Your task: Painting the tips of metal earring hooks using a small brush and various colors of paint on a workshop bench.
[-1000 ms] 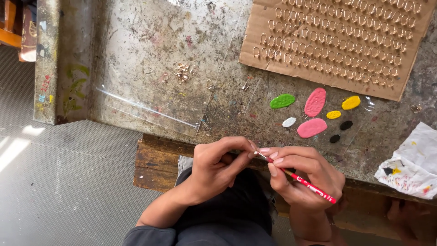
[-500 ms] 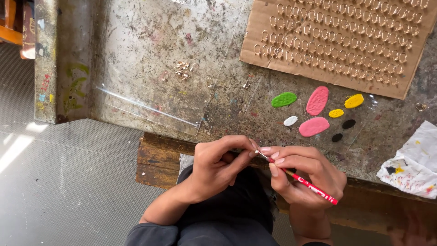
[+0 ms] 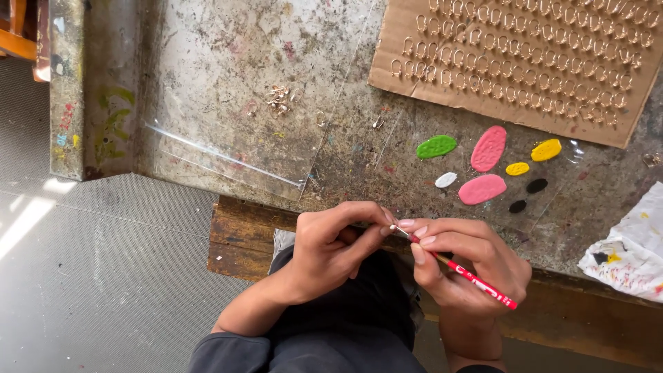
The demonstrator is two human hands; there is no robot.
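My right hand (image 3: 464, 261) grips a thin red-handled paintbrush (image 3: 476, 280), its tip pointing left toward my other hand. The fingers of my left hand (image 3: 333, 247) are pinched at that brush tip, on something too small to make out. Both hands meet just in front of the near edge of a stained, paint-flecked worktable (image 3: 228, 83). Beyond them on the table lie blobs of paint: green (image 3: 436, 146), two pink (image 3: 488, 148), two yellow (image 3: 545, 150), white (image 3: 445, 179) and two black (image 3: 536, 185).
A brown cardboard sheet (image 3: 387, 76) at the back right carries rows of several small metal hooks. A clear plastic sheet (image 3: 228, 155) lies on the table's left, with loose small metal pieces (image 3: 278, 100) on it. A paint-stained white rag (image 3: 632, 252) sits at right. Grey floor lies at left.
The hands keep the same pose at the brush tip; only the view has shifted slightly.
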